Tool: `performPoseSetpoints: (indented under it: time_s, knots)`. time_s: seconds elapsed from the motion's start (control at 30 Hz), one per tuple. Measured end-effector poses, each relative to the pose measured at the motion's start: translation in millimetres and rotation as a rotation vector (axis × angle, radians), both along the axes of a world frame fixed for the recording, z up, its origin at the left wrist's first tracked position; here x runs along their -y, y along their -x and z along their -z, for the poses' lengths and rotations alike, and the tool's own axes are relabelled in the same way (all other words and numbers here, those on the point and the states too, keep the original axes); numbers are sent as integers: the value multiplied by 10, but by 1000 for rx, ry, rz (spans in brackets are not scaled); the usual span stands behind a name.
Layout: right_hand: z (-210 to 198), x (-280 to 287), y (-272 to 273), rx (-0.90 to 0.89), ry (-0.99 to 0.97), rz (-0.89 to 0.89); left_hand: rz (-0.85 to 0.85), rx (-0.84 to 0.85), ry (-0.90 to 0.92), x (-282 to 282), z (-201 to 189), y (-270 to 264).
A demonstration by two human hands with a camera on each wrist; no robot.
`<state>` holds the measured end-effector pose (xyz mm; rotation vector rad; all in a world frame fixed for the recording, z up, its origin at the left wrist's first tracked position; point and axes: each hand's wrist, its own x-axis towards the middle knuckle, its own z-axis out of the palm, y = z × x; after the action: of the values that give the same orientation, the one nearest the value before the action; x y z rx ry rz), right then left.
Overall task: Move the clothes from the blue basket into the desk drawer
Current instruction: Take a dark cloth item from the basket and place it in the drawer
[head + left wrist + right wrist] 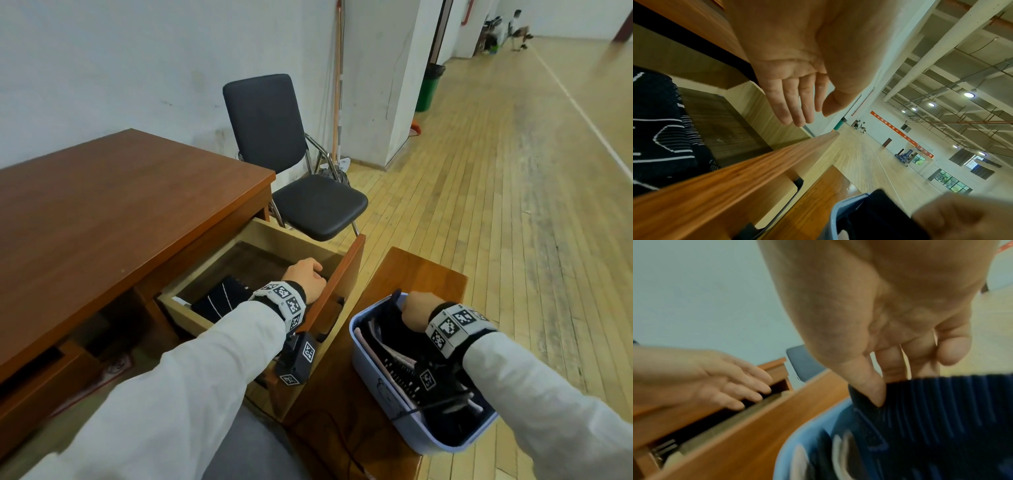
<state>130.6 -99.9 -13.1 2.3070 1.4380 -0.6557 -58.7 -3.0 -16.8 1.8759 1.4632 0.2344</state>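
The blue basket sits on a low wooden stool at lower right, holding dark clothes. My right hand pinches the ribbed edge of a dark navy garment at the basket's far rim; thumb and fingers clamp it. The desk drawer is pulled out, with a black garment with white lines lying inside. My left hand hovers over the drawer by its front panel, fingers straight and holding nothing.
The brown desk fills the left. A black chair stands just beyond the drawer. The wooden stool under the basket sits close to the drawer front. Open wooden floor stretches to the right.
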Motion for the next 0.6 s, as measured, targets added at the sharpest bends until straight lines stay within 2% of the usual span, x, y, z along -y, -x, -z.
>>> performPoseSetpoints:
  time_s: [0.17, 0.27, 0.37, 0.43, 0.6]
  knots:
    - [-413, -138, 130, -162, -368, 12, -29, 72, 61, -8, -49, -10]
    - [-576, -224, 293, -275, -530, -18, -126, 248, 260, -63, -96, 4]
    - [-657, -328, 448, -393, -606, -63, -245, 434, 506, -121, -132, 66]
    - [-690, -387, 546, -487, -651, -78, -278, 543, 606, -162, -146, 154]
    - [-700, -519, 703, -560, -665, -84, -291, 692, 596, -361, -107, 432]
